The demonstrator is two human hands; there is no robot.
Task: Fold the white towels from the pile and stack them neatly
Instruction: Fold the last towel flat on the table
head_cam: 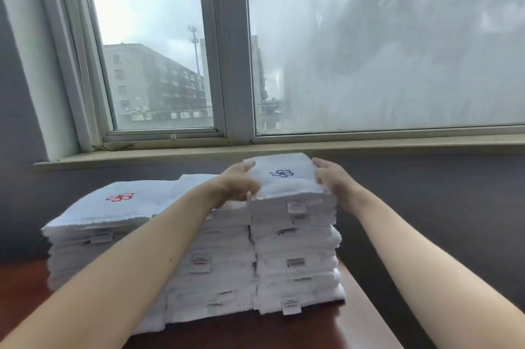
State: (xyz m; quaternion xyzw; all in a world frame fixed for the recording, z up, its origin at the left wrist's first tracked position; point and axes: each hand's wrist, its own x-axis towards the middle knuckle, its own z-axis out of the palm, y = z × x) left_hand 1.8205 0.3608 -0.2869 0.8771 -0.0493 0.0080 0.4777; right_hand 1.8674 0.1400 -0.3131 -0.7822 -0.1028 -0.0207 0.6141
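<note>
Three stacks of folded white towels stand side by side on a dark wooden table (355, 328). The right stack (295, 257) is the tallest, and its top towel (284, 178) carries a blue flower logo. My left hand (237, 182) holds the left side of that top towel, fingers curled at its edge. My right hand (331, 178) holds its right side with the thumb on top. The middle stack (210, 272) is partly hidden behind my left forearm. The lowest stack, on the left (93, 232), has a towel with a red logo (120, 197) on top.
Behind the table runs a dark wall (426, 192) under a window sill (170, 154) and a large window. The table's right edge (377, 309) falls away close to the right stack. Bare tabletop shows in front of the stacks.
</note>
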